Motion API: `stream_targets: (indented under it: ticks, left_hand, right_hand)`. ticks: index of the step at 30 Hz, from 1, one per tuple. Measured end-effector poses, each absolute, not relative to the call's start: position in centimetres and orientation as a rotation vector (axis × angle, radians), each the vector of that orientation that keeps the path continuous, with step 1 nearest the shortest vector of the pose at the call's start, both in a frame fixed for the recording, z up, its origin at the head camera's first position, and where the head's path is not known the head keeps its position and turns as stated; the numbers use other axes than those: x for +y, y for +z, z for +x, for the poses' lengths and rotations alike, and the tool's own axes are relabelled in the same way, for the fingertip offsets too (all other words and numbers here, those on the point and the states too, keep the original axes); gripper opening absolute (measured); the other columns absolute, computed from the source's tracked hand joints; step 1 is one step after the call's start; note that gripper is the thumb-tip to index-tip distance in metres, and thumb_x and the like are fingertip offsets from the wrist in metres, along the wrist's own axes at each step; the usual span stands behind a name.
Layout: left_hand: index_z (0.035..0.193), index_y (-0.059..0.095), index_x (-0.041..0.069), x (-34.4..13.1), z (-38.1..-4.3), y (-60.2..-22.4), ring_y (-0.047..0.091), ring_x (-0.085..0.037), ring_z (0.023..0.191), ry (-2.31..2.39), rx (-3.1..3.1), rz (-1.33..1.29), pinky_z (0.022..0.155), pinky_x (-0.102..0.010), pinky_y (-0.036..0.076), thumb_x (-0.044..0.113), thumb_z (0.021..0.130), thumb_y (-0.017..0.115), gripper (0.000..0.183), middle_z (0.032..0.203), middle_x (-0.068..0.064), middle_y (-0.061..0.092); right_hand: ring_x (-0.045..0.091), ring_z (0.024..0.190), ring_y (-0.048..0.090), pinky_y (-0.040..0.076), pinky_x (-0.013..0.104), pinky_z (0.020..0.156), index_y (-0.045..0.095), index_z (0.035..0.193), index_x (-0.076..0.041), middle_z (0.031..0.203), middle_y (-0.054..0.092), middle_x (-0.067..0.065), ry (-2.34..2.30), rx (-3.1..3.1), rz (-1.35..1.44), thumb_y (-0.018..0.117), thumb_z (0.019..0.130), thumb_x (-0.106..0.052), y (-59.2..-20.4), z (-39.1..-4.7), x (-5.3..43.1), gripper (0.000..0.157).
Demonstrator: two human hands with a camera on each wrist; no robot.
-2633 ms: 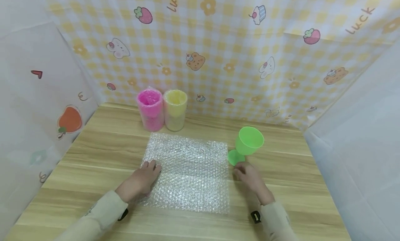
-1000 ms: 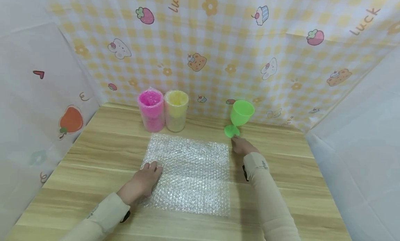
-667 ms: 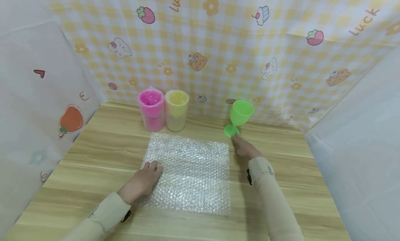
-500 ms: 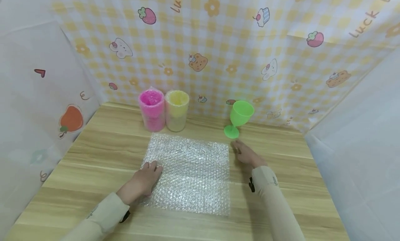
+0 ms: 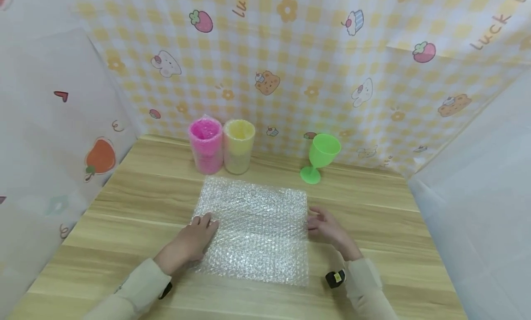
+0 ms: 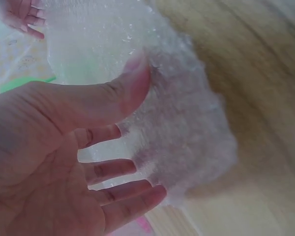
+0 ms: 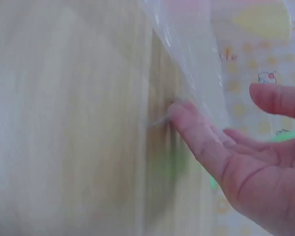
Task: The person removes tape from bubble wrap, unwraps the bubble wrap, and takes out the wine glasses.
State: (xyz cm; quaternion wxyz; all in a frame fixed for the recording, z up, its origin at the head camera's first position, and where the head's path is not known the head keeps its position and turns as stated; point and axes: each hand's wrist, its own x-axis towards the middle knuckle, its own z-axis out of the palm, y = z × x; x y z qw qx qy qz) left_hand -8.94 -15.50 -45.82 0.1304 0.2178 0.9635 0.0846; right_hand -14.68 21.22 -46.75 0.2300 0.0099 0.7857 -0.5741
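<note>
A clear, rectangular bubble-wrap sheet [image 5: 261, 237] lies on a wood-grain table [image 5: 406, 264]. The left hand [image 5: 190, 240] touches its left edge; the right hand [image 5: 330, 230] meets its right edge. Both have thumb and fingers apart. Beyond it stands a bright-green plastic goblet [image 5: 322, 153].

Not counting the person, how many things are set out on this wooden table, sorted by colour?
Pink: 1, the pink wrapped cylinder
Yellow: 1, the yellow wrapped cylinder
Green: 1, the green goblet
Clear: 1, the bubble-wrap sheet
Total: 4
</note>
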Motion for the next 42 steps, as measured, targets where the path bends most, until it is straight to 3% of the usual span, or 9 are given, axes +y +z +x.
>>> stream_targets:
  ticks: [4, 8, 11, 18, 22, 30, 38, 42]
  left_hand:
    - [0.129, 0.040, -0.002, -15.8, -8.7, -46.0, 0.039, -0.048, 0.115, 0.286, 2.797, 0.637, 0.088, -0.053, 0.046, 0.008, 0.055, 0.081, 0.085, 0.135, -0.031, 0.033]
    - [0.133, 0.038, -0.003, -16.0, -8.4, -46.0, 0.035, -0.051, 0.119, 0.339, 2.793, 0.641, 0.093, -0.056, 0.041, 0.009, 0.058, 0.079, 0.086, 0.138, -0.033, 0.029]
    - [0.134, 0.037, -0.001, -16.3, -8.4, -46.1, 0.033, -0.050, 0.123, 0.387, 2.780, 0.630, 0.097, -0.056, 0.037, 0.008, 0.060, 0.078, 0.085, 0.140, -0.031, 0.027]
    - [0.135, 0.038, 0.003, -16.1, -9.4, -46.5, 0.027, -0.045, 0.129, 0.544, 2.741, 0.650, 0.102, -0.056, 0.032, 0.007, 0.064, 0.074, 0.080, 0.144, -0.024, 0.025]
    - [0.130, 0.044, -0.001, -15.0, -9.9, -47.2, 0.030, -0.042, 0.129, 0.598, 2.822, 0.773, 0.106, -0.054, 0.027, 0.007, 0.071, 0.068, 0.064, 0.142, -0.024, 0.031]
    - [0.106, 0.063, 0.011, -8.9, -8.3, -46.9, 0.051, -0.027, 0.108, 0.567, 2.938, 1.033, 0.094, -0.044, 0.044, 0.012, 0.080, 0.059, 0.026, 0.116, -0.012, 0.058]
    - [0.125, 0.053, 0.018, -2.8, -5.6, -46.1, 0.046, -0.026, 0.118, 0.415, 2.723, 1.028, 0.093, -0.041, 0.044, 0.037, 0.088, 0.051, 0.042, 0.130, -0.011, 0.049]
    - [0.118, 0.057, 0.014, -1.4, -5.7, -46.4, 0.048, -0.027, 0.115, 0.373, 2.762, 0.985, 0.091, -0.039, 0.046, 0.042, 0.087, 0.051, 0.042, 0.124, -0.011, 0.051]
  right_hand:
    - [0.014, 0.071, 0.062, 0.055, 0.030, 0.069, 0.017, 0.136, 0.012, 0.101, 0.060, 0.025, -1.636, 2.106, 0.104, 0.052, 0.087, -0.003, -47.6, -14.6, 20.6, 0.063]
    - [0.009, 0.064, 0.058, 0.052, 0.022, 0.059, 0.043, 0.118, 0.014, 0.081, 0.063, 0.005, -1.568, 2.185, 0.136, 0.054, 0.087, -0.007, -48.4, -14.7, 20.0, 0.039]
    - [0.010, 0.062, 0.056, 0.050, 0.023, 0.057, 0.053, 0.102, 0.010, 0.074, 0.059, 0.001, -1.542, 2.228, 0.168, 0.055, 0.086, -0.009, -48.8, -14.5, 19.9, 0.025]
    - [0.011, 0.060, 0.058, 0.052, 0.025, 0.056, 0.051, 0.096, 0.007, 0.072, 0.060, 0.002, -1.582, 2.192, 0.210, 0.054, 0.086, -0.008, -49.1, -13.4, 21.6, 0.018]
    - [0.011, 0.058, 0.061, 0.054, 0.025, 0.055, 0.047, 0.100, 0.007, 0.070, 0.063, 0.001, -1.638, 2.126, 0.271, 0.049, 0.089, -0.008, -49.0, -12.2, 23.6, 0.019]
    - [0.014, 0.060, 0.064, 0.056, 0.028, 0.057, 0.040, 0.105, 0.007, 0.073, 0.066, 0.001, -1.735, 2.118, 0.477, 0.046, 0.092, -0.012, -48.6, -7.4, 27.9, 0.024]
    - [0.016, 0.069, 0.067, 0.056, 0.029, 0.065, 0.035, 0.108, 0.002, 0.079, 0.067, 0.001, -1.790, 2.012, 0.677, 0.040, 0.094, -0.015, -48.5, -1.9, 30.5, 0.023]
    - [0.014, 0.075, 0.068, 0.056, 0.028, 0.072, 0.045, 0.103, -0.004, 0.082, 0.069, 0.001, -1.862, 1.743, 0.526, 0.043, 0.093, -0.015, -48.9, 0.5, 31.6, 0.015]
